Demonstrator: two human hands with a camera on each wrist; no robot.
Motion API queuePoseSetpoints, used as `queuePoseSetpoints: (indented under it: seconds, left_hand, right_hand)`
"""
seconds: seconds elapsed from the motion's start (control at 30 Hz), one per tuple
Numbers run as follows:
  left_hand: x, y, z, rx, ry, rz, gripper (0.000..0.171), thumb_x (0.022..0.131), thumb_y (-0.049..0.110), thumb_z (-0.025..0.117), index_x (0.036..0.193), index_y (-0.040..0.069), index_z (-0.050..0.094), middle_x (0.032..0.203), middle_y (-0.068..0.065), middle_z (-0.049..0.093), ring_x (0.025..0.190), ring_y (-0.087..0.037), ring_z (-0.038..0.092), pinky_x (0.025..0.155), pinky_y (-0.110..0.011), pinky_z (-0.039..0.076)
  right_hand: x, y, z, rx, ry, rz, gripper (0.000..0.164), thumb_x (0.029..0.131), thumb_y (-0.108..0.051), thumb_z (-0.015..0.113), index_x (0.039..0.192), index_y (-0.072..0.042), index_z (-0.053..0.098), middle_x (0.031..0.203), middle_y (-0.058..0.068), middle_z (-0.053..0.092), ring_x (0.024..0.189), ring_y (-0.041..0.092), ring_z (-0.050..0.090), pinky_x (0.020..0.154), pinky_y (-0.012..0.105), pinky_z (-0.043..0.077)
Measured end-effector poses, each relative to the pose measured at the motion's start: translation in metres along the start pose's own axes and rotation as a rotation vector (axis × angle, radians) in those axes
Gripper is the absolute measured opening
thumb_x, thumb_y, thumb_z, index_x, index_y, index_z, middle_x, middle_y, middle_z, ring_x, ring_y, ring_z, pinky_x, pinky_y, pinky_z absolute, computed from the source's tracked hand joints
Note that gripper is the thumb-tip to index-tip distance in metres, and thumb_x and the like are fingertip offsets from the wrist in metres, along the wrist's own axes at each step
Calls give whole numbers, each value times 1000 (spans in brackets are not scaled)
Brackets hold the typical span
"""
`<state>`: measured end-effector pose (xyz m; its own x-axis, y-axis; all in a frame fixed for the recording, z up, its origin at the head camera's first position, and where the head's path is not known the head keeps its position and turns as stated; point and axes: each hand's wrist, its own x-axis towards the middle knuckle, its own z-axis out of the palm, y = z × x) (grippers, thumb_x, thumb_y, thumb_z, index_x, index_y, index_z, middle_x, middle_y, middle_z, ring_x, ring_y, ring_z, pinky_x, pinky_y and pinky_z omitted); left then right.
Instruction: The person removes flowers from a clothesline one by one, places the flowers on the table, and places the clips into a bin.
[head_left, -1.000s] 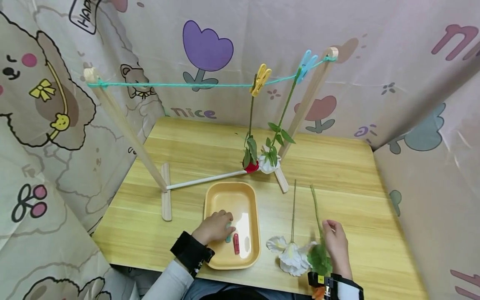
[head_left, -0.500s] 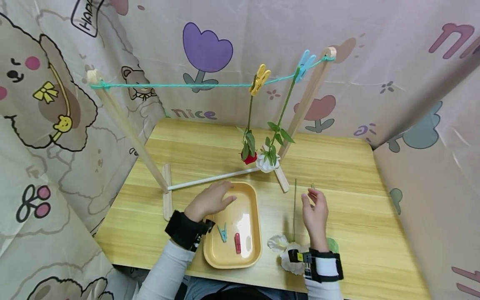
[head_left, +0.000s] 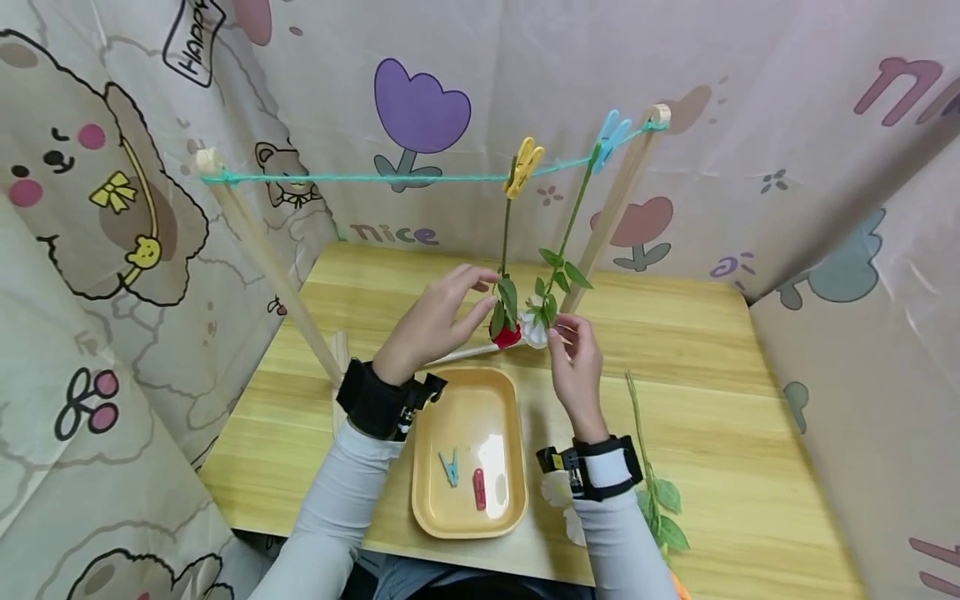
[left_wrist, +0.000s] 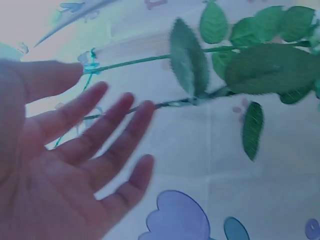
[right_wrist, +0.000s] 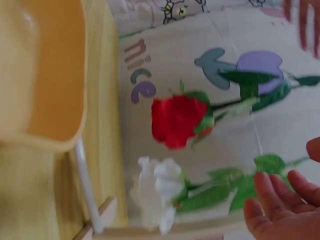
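Observation:
A red rose (head_left: 506,335) hangs head down from a yellow clothespin (head_left: 523,167) on the teal string. Beside it a white flower (right_wrist: 159,191) with green leaves hangs from a blue clothespin (head_left: 611,139). My left hand (head_left: 435,321), fingers spread, is just left of the red rose's stem and leaves; the left wrist view shows nothing held in it. My right hand (head_left: 577,371) is up by the white flower, its fingers loosely bent. Whether either hand touches a flower, I cannot tell.
The string (head_left: 360,177) runs between two wooden posts. A yellow tray (head_left: 420,500) holds a blue clothespin (head_left: 450,468) and a red clothespin (head_left: 479,489). A leafy green stem (head_left: 652,475) lies at the right; white petals (head_left: 557,490) show partly under my right wrist.
My left hand has left the blue clothespin in the tray and risen to the red rose. My right hand has moved from the stem on the table up and left to the white flower.

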<state>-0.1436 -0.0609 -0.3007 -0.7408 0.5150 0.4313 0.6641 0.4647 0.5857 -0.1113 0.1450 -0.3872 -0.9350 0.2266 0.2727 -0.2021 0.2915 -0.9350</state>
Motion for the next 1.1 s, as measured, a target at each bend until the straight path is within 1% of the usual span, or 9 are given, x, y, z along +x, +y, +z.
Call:
queuePoseSetpoints:
  seconds: [0.1, 0.2, 0.37, 0.47, 0.6, 0.77, 0.87, 0.97, 1.1]
  left_hand:
    - [8, 6, -1, -5, 98, 98, 27, 94, 11, 54, 117, -2, 57, 113, -15, 61, 106, -23, 57, 95, -34, 46]
    - [16, 14, -5, 6, 193, 166, 27, 94, 9, 54, 117, -3, 57, 113, -15, 61, 107, -23, 57, 96, -33, 45]
    - [32, 32, -19, 36, 333, 258, 31, 92, 7, 53, 121, -5, 54, 120, -17, 58, 115, -25, 54, 102, -29, 40]
    - [46, 46, -29, 49, 388, 313, 33, 92, 8, 52, 122, -6, 52, 125, -20, 55, 122, -25, 50, 106, -25, 36]
    - [66, 63, -41, 63, 419, 358, 36, 93, 10, 50, 124, -8, 50, 131, -22, 51, 128, -24, 46, 109, -22, 31]
    - [89, 71, -49, 96, 444, 313, 39, 93, 11, 49, 127, -7, 48, 136, -21, 47, 132, -23, 42, 111, -19, 27]
    - [98, 68, -49, 123, 438, 251, 40, 93, 12, 49, 130, -6, 46, 139, -20, 44, 135, -22, 38, 112, -18, 24]
    - [103, 65, -46, 156, 398, 168, 44, 95, 13, 48, 135, -4, 42, 143, -19, 41, 138, -20, 34, 112, -17, 22]
    - [106, 61, -41, 185, 322, 48, 49, 96, 13, 46, 141, -2, 33, 147, -18, 36, 139, -22, 32, 113, -19, 22]
  right_hand:
    - [3, -17, 8, 12, -50, -43, 33, 95, -5, 50, 123, 12, 46, 125, 29, 51, 117, 40, 52, 98, 48, 43]
    - [11, -29, 14, 19, -91, -100, 36, 96, -3, 47, 127, 13, 42, 127, 29, 50, 118, 42, 49, 100, 49, 42]
    - [39, -18, 26, 16, -147, -142, 44, 98, -11, 46, 138, 4, 36, 138, 23, 44, 129, 36, 42, 105, 49, 37]
    - [53, -12, 34, 2, -174, -120, 50, 99, -21, 46, 143, -3, 31, 144, 18, 39, 135, 30, 36, 109, 48, 31]
    - [62, -15, 44, -17, -215, -84, 54, 99, -31, 42, 145, -7, 27, 146, 17, 36, 138, 28, 31, 112, 50, 26]
    - [64, -21, 56, 6, -282, -65, 53, 99, -33, 39, 143, -6, 28, 141, 18, 41, 134, 30, 36, 110, 47, 30]
    - [63, -23, 61, 31, -286, -67, 48, 99, -29, 41, 139, -3, 34, 127, 19, 51, 121, 30, 46, 102, 43, 37]
    - [60, -21, 64, 17, -262, -90, 36, 100, -24, 41, 125, 0, 49, 111, 19, 57, 102, 28, 53, 89, 37, 42]
    - [54, -18, 65, -28, -225, -139, 31, 101, -22, 39, 100, 2, 59, 93, 14, 57, 83, 21, 49, 75, 29, 38]
